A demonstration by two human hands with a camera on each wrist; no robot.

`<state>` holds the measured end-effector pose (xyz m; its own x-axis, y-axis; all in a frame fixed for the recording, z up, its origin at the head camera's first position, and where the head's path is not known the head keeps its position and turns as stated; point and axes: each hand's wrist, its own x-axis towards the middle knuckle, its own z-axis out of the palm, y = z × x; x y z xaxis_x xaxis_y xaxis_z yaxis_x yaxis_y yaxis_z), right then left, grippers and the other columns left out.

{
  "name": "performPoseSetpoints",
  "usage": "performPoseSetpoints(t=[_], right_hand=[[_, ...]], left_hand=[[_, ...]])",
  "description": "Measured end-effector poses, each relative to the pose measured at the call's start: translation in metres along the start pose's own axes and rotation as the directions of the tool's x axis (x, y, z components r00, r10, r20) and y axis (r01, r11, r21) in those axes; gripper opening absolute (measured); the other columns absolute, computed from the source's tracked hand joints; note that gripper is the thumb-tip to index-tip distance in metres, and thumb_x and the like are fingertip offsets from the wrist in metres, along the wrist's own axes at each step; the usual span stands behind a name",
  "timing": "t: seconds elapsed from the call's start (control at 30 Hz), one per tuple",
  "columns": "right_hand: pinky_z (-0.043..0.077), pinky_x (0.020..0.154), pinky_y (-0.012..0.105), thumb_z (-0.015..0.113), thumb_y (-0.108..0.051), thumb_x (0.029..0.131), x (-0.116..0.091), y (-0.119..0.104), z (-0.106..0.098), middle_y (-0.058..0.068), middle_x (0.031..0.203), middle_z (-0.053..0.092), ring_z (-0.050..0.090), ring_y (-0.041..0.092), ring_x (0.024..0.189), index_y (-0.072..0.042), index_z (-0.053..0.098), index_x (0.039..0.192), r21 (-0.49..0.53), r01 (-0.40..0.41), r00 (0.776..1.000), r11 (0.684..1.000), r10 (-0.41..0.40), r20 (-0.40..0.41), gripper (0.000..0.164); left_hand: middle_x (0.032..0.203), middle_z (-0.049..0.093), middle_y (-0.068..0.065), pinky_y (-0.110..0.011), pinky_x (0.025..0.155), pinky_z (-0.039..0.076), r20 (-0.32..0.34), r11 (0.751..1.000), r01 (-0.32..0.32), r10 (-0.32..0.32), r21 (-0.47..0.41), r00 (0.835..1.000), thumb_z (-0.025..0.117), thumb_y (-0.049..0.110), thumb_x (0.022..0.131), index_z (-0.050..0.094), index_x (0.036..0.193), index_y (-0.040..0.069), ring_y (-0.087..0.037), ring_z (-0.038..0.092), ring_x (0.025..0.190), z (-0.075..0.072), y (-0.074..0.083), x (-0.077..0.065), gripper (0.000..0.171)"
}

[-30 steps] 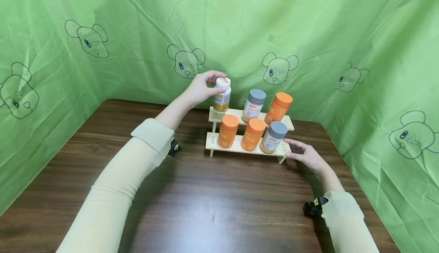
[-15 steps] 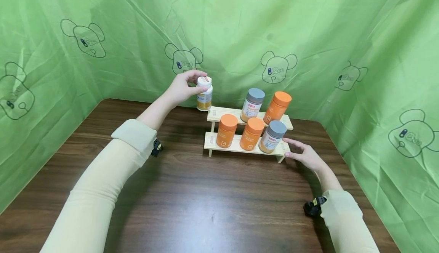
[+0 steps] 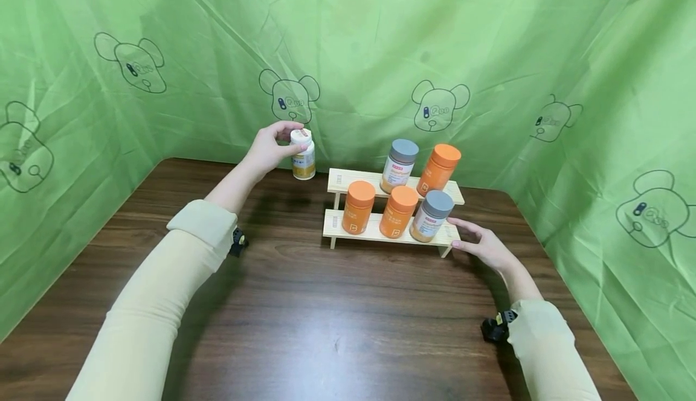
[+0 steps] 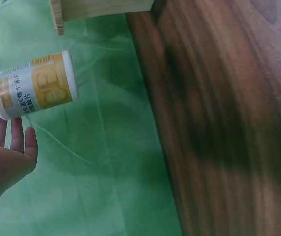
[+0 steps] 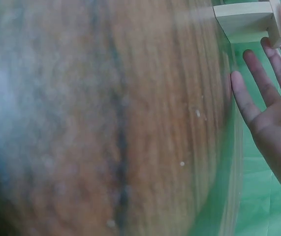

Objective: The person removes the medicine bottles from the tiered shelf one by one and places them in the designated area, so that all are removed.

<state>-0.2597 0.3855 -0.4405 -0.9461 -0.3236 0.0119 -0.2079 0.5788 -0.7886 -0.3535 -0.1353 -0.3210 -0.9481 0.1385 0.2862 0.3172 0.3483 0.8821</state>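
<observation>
My left hand (image 3: pixel 269 149) holds a white supplement bottle (image 3: pixel 303 162) with a yellow-and-white label, gripping it near the cap. The bottle hangs left of a two-tier wooden display rack (image 3: pixel 348 182). In the left wrist view, its label (image 4: pixel 42 86) faces the camera and its base points toward the rack side. My right hand (image 3: pixel 489 249) pinches the right end of the lower tier between thumb and fingers, and the other fingers (image 5: pixel 246 98) are spread. On the upper tier stand a grey-capped jar (image 3: pixel 399 170) and an orange jar (image 3: pixel 438 173).
Two orange jars (image 3: pixel 359 209) and another grey-capped jar (image 3: pixel 431 220) stand on the lower tier. The rack is on a dark wooden table (image 3: pixel 326 304). Green cloth (image 3: pixel 359 44) printed with bear heads encloses the back and both sides.
My left hand has carried the white bottle leftward off the upper tier, past the rack's left end, and slightly lower. The right hand stays at the rack's right end.
</observation>
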Motion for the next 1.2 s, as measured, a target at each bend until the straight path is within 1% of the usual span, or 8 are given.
performPoseSetpoints(t=[0.1,0.3,0.57,0.67,0.77,0.93,1.03,1.2], right_hand=[[0.037,0.093,0.014,0.066,-0.024,0.089,-0.001,0.000,-0.001,0.010,0.141,0.047,0.047,0.001,0.117,-0.021,0.044,0.142,0.007,0.005,1.000,1.000,-0.005,-0.004,0.057],[0.037,0.094,0.018,0.066,-0.025,0.089,-0.003,-0.002,-0.001,0.008,0.140,0.048,0.046,0.005,0.119,-0.023,0.044,0.142,-0.014,-0.007,1.000,1.000,0.007,-0.009,0.057],[0.038,0.094,0.020,0.066,-0.026,0.089,-0.004,-0.006,-0.001,0.007,0.139,0.049,0.047,0.009,0.119,-0.023,0.044,0.142,-0.029,-0.004,1.000,1.000,0.004,-0.009,0.057],[0.037,0.097,0.025,0.066,-0.027,0.089,-0.004,-0.007,-0.001,0.007,0.140,0.048,0.045,0.014,0.122,-0.023,0.044,0.142,-0.031,-0.009,1.000,0.999,0.009,-0.006,0.057],[0.036,0.100,0.034,0.066,-0.028,0.089,-0.004,-0.007,0.000,0.007,0.141,0.047,0.043,0.020,0.125,-0.024,0.043,0.142,-0.034,-0.014,1.000,0.999,0.014,-0.002,0.057],[0.034,0.101,0.044,0.066,-0.029,0.089,-0.002,-0.006,0.000,0.005,0.142,0.047,0.042,0.025,0.127,-0.025,0.043,0.142,-0.022,-0.020,1.000,1.000,0.020,0.003,0.058],[0.034,0.102,0.045,0.066,-0.029,0.089,-0.001,-0.006,0.000,0.005,0.142,0.047,0.042,0.024,0.126,-0.025,0.043,0.142,-0.018,-0.021,1.000,1.000,0.022,0.004,0.058],[0.035,0.100,0.042,0.066,-0.029,0.089,0.000,-0.004,0.000,0.005,0.140,0.048,0.044,0.019,0.123,-0.026,0.043,0.142,-0.011,-0.031,0.999,0.999,0.032,0.009,0.058]], left_hand=[[0.110,0.060,-0.006,-0.032,0.086,0.040,-0.036,1.000,-0.002,0.002,-0.005,0.999,0.075,0.023,0.081,0.059,0.126,0.012,-0.016,0.052,0.100,0.003,-0.009,0.000,0.049],[0.111,0.061,-0.007,-0.030,0.083,0.041,-0.084,1.000,-0.011,0.011,-0.002,0.996,0.076,0.019,0.081,0.058,0.126,0.012,-0.015,0.052,0.100,0.009,-0.022,-0.002,0.049],[0.114,0.060,-0.009,-0.034,0.085,0.043,-0.090,1.000,-0.004,0.006,0.022,0.996,0.075,0.021,0.082,0.057,0.128,0.013,-0.019,0.052,0.103,0.015,-0.043,-0.002,0.049],[0.114,0.060,-0.009,-0.035,0.086,0.043,-0.091,0.999,0.005,-0.002,0.033,0.996,0.075,0.022,0.082,0.057,0.128,0.013,-0.019,0.052,0.103,0.018,-0.053,-0.001,0.050],[0.113,0.060,-0.010,-0.036,0.086,0.042,-0.097,0.999,0.018,-0.014,0.038,0.995,0.075,0.021,0.082,0.057,0.128,0.013,-0.020,0.051,0.103,0.020,-0.061,-0.002,0.050],[0.111,0.058,-0.010,-0.036,0.087,0.041,-0.115,0.999,0.038,-0.035,0.026,0.993,0.075,0.019,0.082,0.058,0.127,0.012,-0.020,0.049,0.101,0.022,-0.076,-0.005,0.049],[0.109,0.058,-0.011,-0.037,0.087,0.040,-0.126,0.998,0.053,-0.049,0.023,0.991,0.074,0.017,0.082,0.058,0.127,0.011,-0.020,0.047,0.101,0.025,-0.083,-0.007,0.048],[0.111,0.059,-0.013,-0.041,0.091,0.040,-0.121,0.997,0.058,-0.052,0.042,0.991,0.074,0.017,0.083,0.058,0.128,0.011,-0.023,0.048,0.103,0.030,-0.091,-0.010,0.048]])
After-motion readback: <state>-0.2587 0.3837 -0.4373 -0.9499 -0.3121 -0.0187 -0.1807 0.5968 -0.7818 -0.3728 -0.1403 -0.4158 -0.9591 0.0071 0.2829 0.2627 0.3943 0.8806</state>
